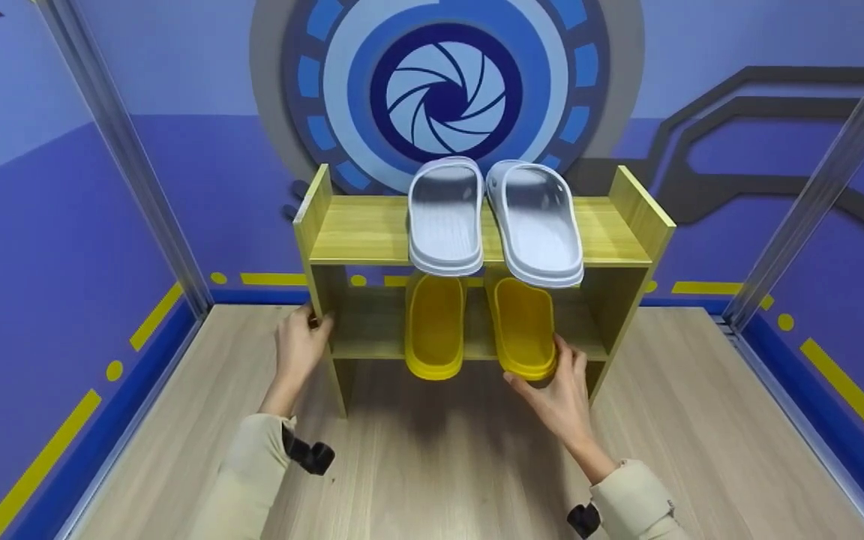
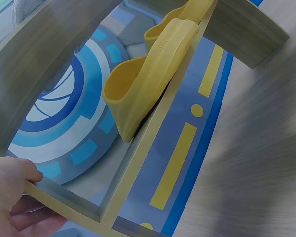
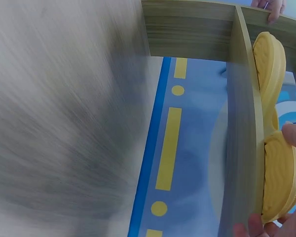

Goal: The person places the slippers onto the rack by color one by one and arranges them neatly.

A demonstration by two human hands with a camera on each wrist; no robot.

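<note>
A two-tier wooden shoe rack (image 1: 364, 229) stands in front of me. My left hand (image 1: 301, 345) grips the edge of its left side panel, thumb on the inner face and fingers outside, as the left wrist view shows. On the lower shelf sit two yellow slippers, toes toward the back and heels jutting over the front edge. My right hand (image 1: 563, 394) holds the right yellow slipper (image 1: 526, 322) by its heel, thumb on one side and fingers on the other. Beside it, the left yellow slipper (image 1: 436, 326) is untouched.
Two pale grey slippers, a left one (image 1: 445, 217) and a right one (image 1: 541, 225), rest on the upper shelf, heels past its front edge. The rack stands on a wood-grain surface (image 1: 432, 480), with a printed blue-purple wall (image 1: 199, 187) behind and metal posts at both back corners.
</note>
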